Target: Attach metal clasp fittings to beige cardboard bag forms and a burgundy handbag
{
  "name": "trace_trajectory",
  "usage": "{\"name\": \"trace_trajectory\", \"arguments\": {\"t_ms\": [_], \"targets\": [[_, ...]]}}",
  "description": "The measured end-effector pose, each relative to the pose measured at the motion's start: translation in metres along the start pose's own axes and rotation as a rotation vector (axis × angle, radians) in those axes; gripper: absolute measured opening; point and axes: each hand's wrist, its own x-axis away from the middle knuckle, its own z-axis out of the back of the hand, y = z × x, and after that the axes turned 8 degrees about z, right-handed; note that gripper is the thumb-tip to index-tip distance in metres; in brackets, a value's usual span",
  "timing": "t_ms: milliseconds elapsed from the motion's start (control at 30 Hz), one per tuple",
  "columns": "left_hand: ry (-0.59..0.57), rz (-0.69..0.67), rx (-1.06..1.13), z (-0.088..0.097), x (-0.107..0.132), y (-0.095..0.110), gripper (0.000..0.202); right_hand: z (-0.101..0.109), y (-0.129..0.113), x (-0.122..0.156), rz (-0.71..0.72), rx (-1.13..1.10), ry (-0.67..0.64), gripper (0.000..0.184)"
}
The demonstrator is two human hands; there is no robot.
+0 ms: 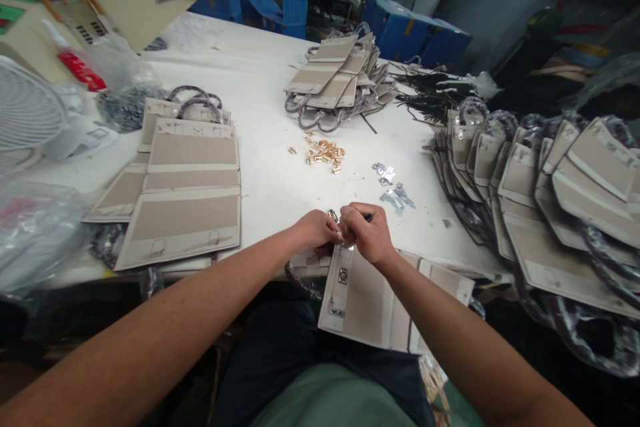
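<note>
A beige bag panel (367, 307) lies partly over the table's front edge, with a square metal plate (343, 275) and a slim metal piece (337, 313) on its border. My left hand (316, 229) is closed in a pinch at the panel's upper corner; what its fingertips hold is hidden. Against it, my right hand (369, 230) is curled round a thin tool (369, 217), whose dark end pokes out past the fist. Just above the fingertips shows a small shiny metal fitting (333, 215). A plastic-wrapped handle (303, 275) hangs beside the panel.
Gold-coloured fittings (326, 152) and silver metal plates (397, 197) lie loose on the white table (270, 200). Bag panels are stacked at left (193, 177), at the back (325, 67) and at right (530, 213). Dark straps (435, 93) lie behind. A white fan (30, 107) stands far left.
</note>
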Motion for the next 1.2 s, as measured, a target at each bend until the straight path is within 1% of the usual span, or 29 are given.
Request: {"name": "trace_trajectory", "arguments": {"t_ms": [133, 233, 400, 500, 567, 667, 767, 867, 933, 1000, 1033, 1100, 1133, 1200], "targets": [[0.01, -0.018, -0.037, 0.0, 0.007, -0.001, 0.011, 0.004, -0.001, 0.005, 0.054, -0.109, 0.096, 0.049], [0.017, -0.039, -0.03, -0.001, 0.008, -0.001, 0.01, 0.002, 0.001, 0.009, 0.112, -0.155, 0.109, 0.049], [0.023, -0.041, -0.029, -0.001, 0.011, 0.004, 0.015, -0.001, 0.003, 0.011, 0.069, -0.105, 0.098, 0.047], [0.003, -0.021, 0.004, -0.002, 0.011, 0.002, 0.015, 0.003, -0.002, 0.009, 0.119, -0.129, 0.119, 0.047], [0.0, 0.002, 0.034, -0.002, 0.01, 0.0, 0.016, 0.005, -0.001, 0.008, 0.148, -0.175, 0.146, 0.046], [0.01, 0.042, 0.05, -0.001, 0.011, 0.002, 0.017, 0.004, 0.008, 0.009, 0.078, -0.182, 0.166, 0.045], [0.017, 0.054, 0.003, -0.002, 0.019, 0.018, 0.024, 0.007, 0.01, 0.014, 0.014, -0.074, 0.162, 0.043], [0.023, -0.01, -0.091, -0.001, 0.027, 0.032, 0.042, 0.019, 0.004, 0.02, -0.052, 0.081, 0.094, 0.042], [0.014, -0.07, -0.145, 0.003, 0.023, 0.032, 0.051, 0.031, 0.004, 0.028, -0.103, 0.224, 0.097, 0.04], [0.003, -0.027, -0.116, 0.009, 0.014, 0.028, 0.06, 0.046, 0.011, 0.04, -0.099, 0.451, 0.077, 0.025], [0.007, -0.007, -0.123, 0.011, 0.01, 0.027, 0.063, 0.055, 0.015, 0.048, -0.111, 0.56, 0.06, 0.03], [-0.046, -0.056, -0.179, 0.012, 0.011, 0.03, 0.065, 0.072, 0.023, 0.069, -0.156, 0.71, 0.023, 0.049], [-0.061, -0.103, -0.223, 0.01, 0.015, 0.034, 0.063, 0.081, 0.025, 0.08, -0.178, 0.738, 0.014, 0.05], [-0.062, -0.209, -0.355, 0.001, 0.029, 0.049, 0.052, 0.097, 0.021, 0.102, -0.176, 0.739, 0.032, 0.041]]}}
